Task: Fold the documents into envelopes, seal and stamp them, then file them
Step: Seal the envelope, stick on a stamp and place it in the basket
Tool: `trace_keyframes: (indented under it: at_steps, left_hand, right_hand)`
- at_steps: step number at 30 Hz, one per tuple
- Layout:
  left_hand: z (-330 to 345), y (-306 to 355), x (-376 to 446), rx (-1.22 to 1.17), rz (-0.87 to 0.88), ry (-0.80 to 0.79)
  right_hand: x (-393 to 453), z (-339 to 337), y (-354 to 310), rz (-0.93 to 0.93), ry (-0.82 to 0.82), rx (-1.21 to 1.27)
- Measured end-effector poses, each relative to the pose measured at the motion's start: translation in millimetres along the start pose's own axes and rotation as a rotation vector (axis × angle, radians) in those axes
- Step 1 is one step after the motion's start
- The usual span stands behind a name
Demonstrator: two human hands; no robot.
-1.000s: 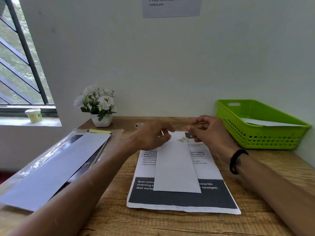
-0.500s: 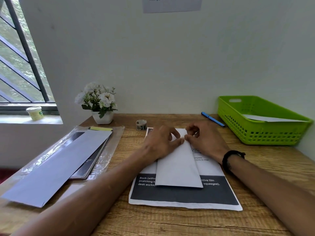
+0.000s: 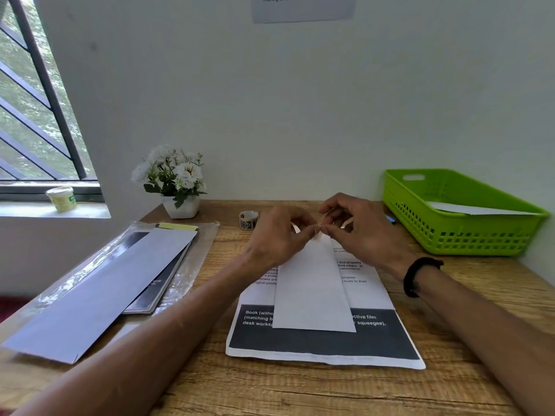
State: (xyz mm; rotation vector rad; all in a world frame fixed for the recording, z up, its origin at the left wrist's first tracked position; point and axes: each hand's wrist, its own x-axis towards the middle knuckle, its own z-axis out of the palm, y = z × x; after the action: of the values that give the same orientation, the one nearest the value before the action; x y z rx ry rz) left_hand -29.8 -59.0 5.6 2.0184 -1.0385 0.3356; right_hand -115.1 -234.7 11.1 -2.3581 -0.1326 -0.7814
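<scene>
We could not make out what sat between our fingertips: something tiny and pale, too small to name. Our left hand [image 3: 280, 238] covered the far end of the envelope [image 3: 312, 289], and the blue pen [image 3: 390, 219] showed only as a tip beyond our right hand [image 3: 360, 232]. The notice on the wall [image 3: 303, 7] was cut off by the top edge.

The envelope was long, plain and white, lying lengthwise away from us on the printed sheet [image 3: 324, 343] (dark band across its near part, white lettering half covered) at the middle of the wooden desk [image 3: 300, 391].

Both hands met just above the envelope's far end, fingers curled, thumb and forefinger tips nearly closed and touching each other's. Whether the left pinched the envelope flap or the tiny scrap, we could not tell.

The tape roll [image 3: 248, 220] stood beside our left hand; the green basket [image 3: 480, 235] held a white sheet at the right.
</scene>
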Motion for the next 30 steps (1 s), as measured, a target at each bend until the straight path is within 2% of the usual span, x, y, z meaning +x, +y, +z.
trace_keyframes:
  at_steps: [3, 6, 8, 11, 15, 19, 24, 30]
  left_hand:
    - [0.3, 0.9, 0.0, -0.118, -0.106, 0.028]
    - [1.2, 3.8, -0.6, -0.415, -0.298, 0.055]
    - [0.0, 7.2, -2.0, -0.588, -0.395, 0.035]
    - [-2.0, 9.7, -3.8, -0.723, -0.451, -0.045]
    - [-2.0, 10.3, -3.6, -0.718, -0.485, -0.140]
    - [-0.5, 14.3, -5.1, -0.618, -0.478, -0.193]
    - [-1.9, 11.3, -2.8, -0.576, -0.503, -0.126]
    - [-4.9, 11.0, -1.3, -0.582, -0.495, -0.039]
  right_hand:
    - [-0.2, 1.8, 0.4, 0.086, 0.067, 0.112]
    - [-0.5, 2.1, -1.0, 0.294, 0.098, 0.386]
    - [-0.6, 0.9, -2.4, 0.391, 0.097, 0.571]
    - [1.7, -2.2, -2.2, 0.475, 0.134, 0.721]
    - [3.1, -5.8, -5.4, 0.517, 0.181, 0.797]
    - [1.4, -7.0, -6.9, 0.469, 0.162, 0.725]
    - [-0.6, -7.5, -8.7, 0.370, 0.106, 0.546]
    - [-0.6, -9.4, -9.7, 0.461, 0.098, 0.593]
